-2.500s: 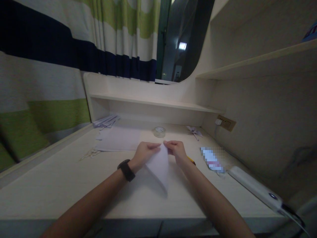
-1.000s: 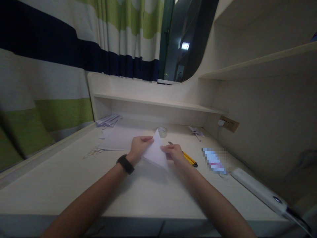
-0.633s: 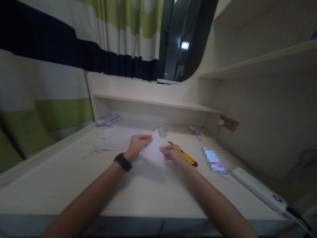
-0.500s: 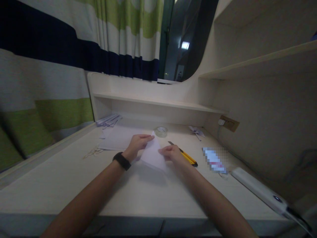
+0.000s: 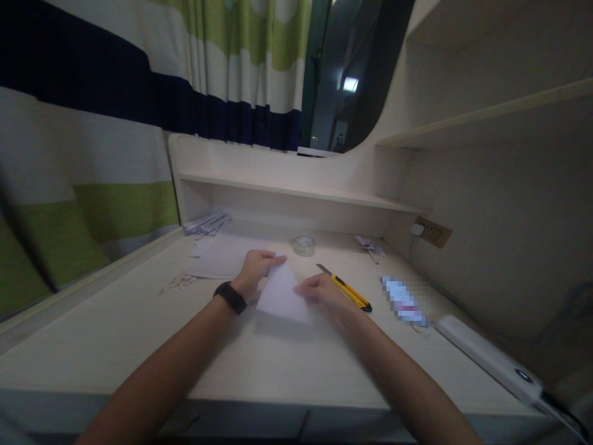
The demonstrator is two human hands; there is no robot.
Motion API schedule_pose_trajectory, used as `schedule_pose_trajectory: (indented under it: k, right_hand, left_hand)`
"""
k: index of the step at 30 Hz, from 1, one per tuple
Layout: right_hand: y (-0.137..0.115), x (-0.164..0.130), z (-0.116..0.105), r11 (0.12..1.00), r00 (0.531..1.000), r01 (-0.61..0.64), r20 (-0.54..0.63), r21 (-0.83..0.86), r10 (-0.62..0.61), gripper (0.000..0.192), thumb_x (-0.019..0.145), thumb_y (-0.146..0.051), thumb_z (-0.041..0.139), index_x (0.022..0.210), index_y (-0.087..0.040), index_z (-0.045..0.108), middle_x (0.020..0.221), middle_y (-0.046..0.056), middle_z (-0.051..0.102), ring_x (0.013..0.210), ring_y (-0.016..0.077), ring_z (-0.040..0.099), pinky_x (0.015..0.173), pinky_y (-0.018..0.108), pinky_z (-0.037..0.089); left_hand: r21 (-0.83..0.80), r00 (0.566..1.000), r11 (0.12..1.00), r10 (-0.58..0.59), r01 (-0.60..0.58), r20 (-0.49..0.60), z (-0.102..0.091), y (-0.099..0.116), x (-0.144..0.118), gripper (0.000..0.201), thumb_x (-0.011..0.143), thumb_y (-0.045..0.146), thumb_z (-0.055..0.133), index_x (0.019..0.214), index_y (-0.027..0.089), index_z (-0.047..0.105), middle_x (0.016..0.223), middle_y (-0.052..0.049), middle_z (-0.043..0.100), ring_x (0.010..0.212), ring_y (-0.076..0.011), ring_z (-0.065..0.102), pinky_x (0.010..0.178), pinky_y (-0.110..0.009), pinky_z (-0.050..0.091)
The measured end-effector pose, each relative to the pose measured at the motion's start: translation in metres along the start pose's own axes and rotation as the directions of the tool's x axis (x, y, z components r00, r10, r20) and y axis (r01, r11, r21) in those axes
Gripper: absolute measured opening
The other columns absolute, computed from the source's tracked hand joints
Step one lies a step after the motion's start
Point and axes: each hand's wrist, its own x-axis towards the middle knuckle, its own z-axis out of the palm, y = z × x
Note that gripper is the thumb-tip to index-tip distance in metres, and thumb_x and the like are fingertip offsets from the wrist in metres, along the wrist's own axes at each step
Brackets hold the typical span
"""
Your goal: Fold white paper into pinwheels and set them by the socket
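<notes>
A white sheet of paper (image 5: 280, 296), narrow at its far end and wider toward me, is held just over the desk between my two hands. My left hand (image 5: 258, 269), with a dark band on the wrist, pinches its far tip between thumb and fingers. At the paper's right edge, my right hand (image 5: 323, 290) has its fingertips closed on it. Just right of that hand lies a yellow utility knife (image 5: 353, 293) with its blade out. Beyond the paper stands a roll of clear tape (image 5: 304, 246).
White sheets (image 5: 222, 256) and folded paper strips (image 5: 206, 224) lie at the back left, with string-like pieces (image 5: 180, 282) in front. A paper pinwheel (image 5: 370, 246), a blurred-out phone (image 5: 404, 301) and a white power strip (image 5: 486, 355) are on the right. A shelf (image 5: 296, 193) runs along the back.
My left hand has shifted slightly left with the paper's tip, and the sheet now leans further left. My right hand stays at its right edge. The view has turned a little.
</notes>
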Motion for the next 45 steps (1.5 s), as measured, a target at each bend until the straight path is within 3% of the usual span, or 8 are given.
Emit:
schedule_pose_trajectory:
  k: [8, 12, 24, 33, 40, 45]
  right_hand:
    - [-0.005, -0.005, 0.003, 1.000, 1.000, -0.028, 0.008, 0.002, 0.028, 0.028, 0.060, -0.033, 0.077, 0.049, -0.013, 0.060, 0.041, -0.004, 0.048, 0.038, 0.0055, 0.038, 0.041, 0.020, 0.031]
    - [-0.003, -0.003, 0.001, 0.999, 0.999, -0.040, 0.035, -0.005, 0.040, 0.028, 0.060, -0.034, 0.077, 0.051, -0.013, 0.061, 0.042, -0.002, 0.052, 0.039, 0.0065, 0.041, 0.042, 0.021, 0.033]
    - [0.003, 0.001, -0.005, 0.996, 0.987, -0.050, 0.147, -0.075, 0.061, 0.026, 0.061, -0.035, 0.076, 0.056, -0.011, 0.067, 0.049, 0.002, 0.061, 0.042, 0.0081, 0.050, 0.044, 0.020, 0.040]
    - [0.005, -0.001, -0.012, 0.978, 0.941, 0.022, 0.335, -0.207, 0.050, 0.026, 0.064, -0.035, 0.073, 0.066, -0.009, 0.071, 0.061, 0.008, 0.068, 0.053, 0.0128, 0.062, 0.052, 0.022, 0.048]
    - [0.008, 0.003, -0.010, 0.975, 0.945, -0.017, 0.316, -0.220, 0.087, 0.026, 0.060, -0.032, 0.074, 0.069, -0.008, 0.071, 0.063, 0.008, 0.070, 0.055, 0.0155, 0.066, 0.055, 0.024, 0.051]
    - [0.008, 0.003, -0.020, 0.962, 0.857, -0.051, 0.483, -0.267, 0.179, 0.022, 0.056, -0.028, 0.073, 0.068, -0.009, 0.070, 0.062, 0.006, 0.070, 0.058, 0.0160, 0.067, 0.057, 0.025, 0.052]
  left_hand:
    - [-0.016, 1.000, 1.000, -0.022, 0.022, -0.007, 0.000, 0.002, -0.002, 0.036, 0.058, 0.040, 0.074, 0.047, 0.016, 0.049, 0.044, 0.005, 0.040, 0.039, -0.0071, 0.034, 0.040, -0.024, 0.019]
    - [-0.012, 1.000, 1.000, 0.001, -0.001, -0.004, -0.003, 0.003, -0.002, 0.037, 0.058, 0.039, 0.074, 0.046, 0.016, 0.047, 0.043, 0.005, 0.039, 0.038, -0.0067, 0.033, 0.040, -0.024, 0.019]
    - [-0.047, 0.999, 0.998, -0.040, 0.038, -0.035, -0.015, -0.010, 0.011, 0.031, 0.058, 0.040, 0.075, 0.056, 0.014, 0.059, 0.045, 0.000, 0.053, 0.039, -0.0102, 0.045, 0.040, -0.023, 0.026]
    - [-0.019, 0.996, 0.999, -0.052, 0.051, -0.072, -0.026, -0.007, 0.015, 0.029, 0.060, 0.036, 0.073, 0.052, 0.015, 0.055, 0.043, 0.001, 0.052, 0.038, -0.0096, 0.044, 0.039, -0.024, 0.026]
    - [-0.056, 0.981, 0.995, -0.093, 0.084, -0.172, -0.031, -0.001, 0.016, 0.028, 0.055, 0.031, 0.075, 0.054, 0.015, 0.053, 0.042, 0.003, 0.050, 0.036, -0.0092, 0.044, 0.038, -0.021, 0.026]
    - [-0.128, 0.956, 0.990, -0.097, 0.063, -0.278, -0.051, 0.002, 0.024, 0.025, 0.052, 0.029, 0.077, 0.059, 0.013, 0.058, 0.048, 0.001, 0.056, 0.041, -0.0115, 0.050, 0.040, -0.022, 0.034]
